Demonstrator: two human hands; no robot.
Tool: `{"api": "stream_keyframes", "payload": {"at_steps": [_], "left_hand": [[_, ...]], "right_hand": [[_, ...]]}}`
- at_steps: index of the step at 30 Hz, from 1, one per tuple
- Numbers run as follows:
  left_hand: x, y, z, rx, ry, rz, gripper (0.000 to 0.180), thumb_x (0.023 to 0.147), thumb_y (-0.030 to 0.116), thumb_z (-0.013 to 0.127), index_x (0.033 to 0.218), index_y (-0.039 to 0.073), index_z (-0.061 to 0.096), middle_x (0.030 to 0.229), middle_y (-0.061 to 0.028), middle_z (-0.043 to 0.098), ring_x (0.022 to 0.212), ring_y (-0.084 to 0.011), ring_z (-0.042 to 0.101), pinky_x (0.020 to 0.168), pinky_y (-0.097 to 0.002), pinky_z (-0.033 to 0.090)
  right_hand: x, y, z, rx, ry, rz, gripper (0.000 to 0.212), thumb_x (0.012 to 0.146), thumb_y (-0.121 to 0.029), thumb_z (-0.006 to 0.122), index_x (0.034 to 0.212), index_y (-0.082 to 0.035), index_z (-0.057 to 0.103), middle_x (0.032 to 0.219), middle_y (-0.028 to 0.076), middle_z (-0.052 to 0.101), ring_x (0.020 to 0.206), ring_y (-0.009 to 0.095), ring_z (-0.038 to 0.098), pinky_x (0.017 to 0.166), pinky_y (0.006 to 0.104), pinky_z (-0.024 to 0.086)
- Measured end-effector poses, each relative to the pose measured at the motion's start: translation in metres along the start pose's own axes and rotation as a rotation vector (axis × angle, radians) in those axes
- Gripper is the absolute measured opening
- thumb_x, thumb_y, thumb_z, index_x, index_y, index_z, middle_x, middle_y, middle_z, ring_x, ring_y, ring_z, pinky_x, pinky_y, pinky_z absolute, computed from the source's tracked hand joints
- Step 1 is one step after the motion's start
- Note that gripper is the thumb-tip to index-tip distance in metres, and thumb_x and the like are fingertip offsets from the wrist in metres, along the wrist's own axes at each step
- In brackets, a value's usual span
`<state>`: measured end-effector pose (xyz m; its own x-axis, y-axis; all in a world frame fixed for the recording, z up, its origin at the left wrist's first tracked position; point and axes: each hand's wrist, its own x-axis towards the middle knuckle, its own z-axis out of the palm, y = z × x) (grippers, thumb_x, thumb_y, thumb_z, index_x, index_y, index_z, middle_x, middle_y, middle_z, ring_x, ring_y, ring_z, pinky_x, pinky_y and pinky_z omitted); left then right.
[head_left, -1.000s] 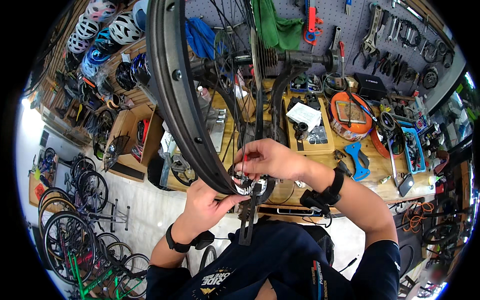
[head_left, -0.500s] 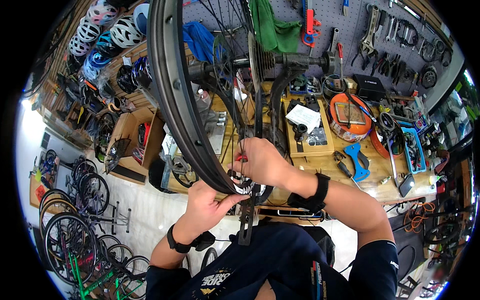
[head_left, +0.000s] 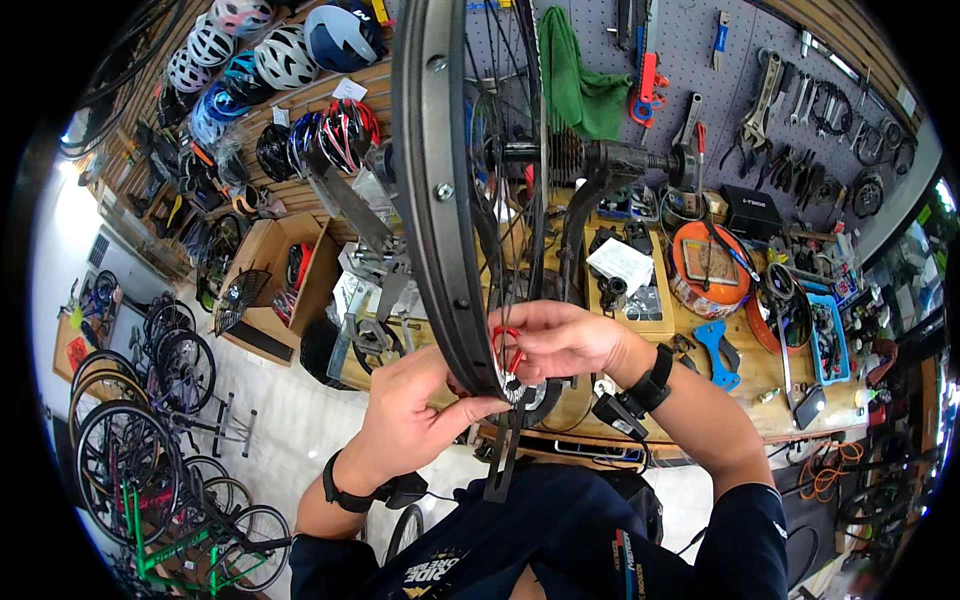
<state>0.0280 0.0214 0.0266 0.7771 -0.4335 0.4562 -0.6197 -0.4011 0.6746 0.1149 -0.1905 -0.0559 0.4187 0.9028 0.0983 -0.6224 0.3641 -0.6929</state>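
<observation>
A bicycle wheel's dark rim (head_left: 436, 190) stands upright before me, clamped in a black truing stand (head_left: 570, 215). My left hand (head_left: 405, 400) is closed around the rim's near lower part, its thumb lying across the inner side; its other fingers are partly hidden. Beside the spokes, my right hand (head_left: 575, 342) pinches a red ring-shaped spoke wrench (head_left: 507, 345) against the spokes near the rim. Fingertips cover where the wrench meets a spoke. A cluster of sprockets (head_left: 566, 152) sits on the hub at the far side.
A wooden workbench (head_left: 640, 385) carries an orange round tin (head_left: 708, 268), a blue-handled tool (head_left: 717, 355) and a blue basket (head_left: 828, 340). Tools hang on the pegboard (head_left: 690, 60). At left are a cardboard box (head_left: 265, 285), helmets (head_left: 290, 55) and parked bicycles (head_left: 150, 440).
My view has shifted, so the wheel appears farther right and more upright. My right hand has turned, showing more of the red spoke wrench. The left hand stays at the rim.
</observation>
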Motion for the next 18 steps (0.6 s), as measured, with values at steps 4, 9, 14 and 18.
{"api": "stream_keyframes", "payload": {"at_steps": [4, 9, 14, 18], "left_hand": [[0.004, 0.003, -0.006, -0.040, -0.004, -0.002, 0.029, 0.076, 0.013, 0.083, 0.099, 0.002, 0.069, 0.081, -0.0081, 0.068, 0.065, -0.0178, 0.064, 0.061, -0.0274, 0.049], [0.005, -0.002, -0.009, -0.067, -0.033, -0.009, 0.028, 0.076, 0.012, 0.082, 0.099, 0.002, 0.069, 0.081, -0.0079, 0.068, 0.066, -0.0169, 0.064, 0.063, -0.0285, 0.050], [-0.001, -0.004, 0.002, -0.034, -0.085, -0.085, 0.027, 0.078, 0.014, 0.081, 0.100, 0.002, 0.069, 0.091, -0.0115, 0.071, 0.078, -0.0260, 0.069, 0.070, -0.0333, 0.054], [-0.022, -0.032, 0.028, 0.101, -0.096, -0.082, 0.023, 0.074, 0.008, 0.083, 0.093, 0.003, 0.072, 0.083, -0.0082, 0.070, 0.075, -0.0241, 0.068, 0.067, -0.0318, 0.051]], "right_hand": [[0.000, 0.014, -0.002, 0.092, -0.037, -0.099, 0.040, 0.096, -0.026, 0.064, 0.125, 0.000, 0.053, 0.109, 0.007, 0.063, 0.071, 0.008, 0.055, 0.066, 0.0200, 0.046], [0.003, 0.018, 0.001, -0.011, 0.073, -0.163, 0.035, 0.095, -0.027, 0.065, 0.117, -0.001, 0.058, 0.097, 0.006, 0.065, 0.066, 0.008, 0.061, 0.061, 0.0200, 0.050], [0.002, 0.001, 0.022, -0.663, 0.532, 0.034, 0.026, 0.092, -0.026, 0.070, 0.090, -0.001, 0.066, 0.077, 0.002, 0.066, 0.061, 0.008, 0.060, 0.057, 0.0202, 0.049], [0.009, 0.007, 0.019, -1.378, 0.802, 0.132, 0.038, 0.083, -0.035, 0.079, 0.085, 0.001, 0.066, 0.070, 0.011, 0.066, 0.060, 0.026, 0.063, 0.059, 0.0366, 0.051]]}}
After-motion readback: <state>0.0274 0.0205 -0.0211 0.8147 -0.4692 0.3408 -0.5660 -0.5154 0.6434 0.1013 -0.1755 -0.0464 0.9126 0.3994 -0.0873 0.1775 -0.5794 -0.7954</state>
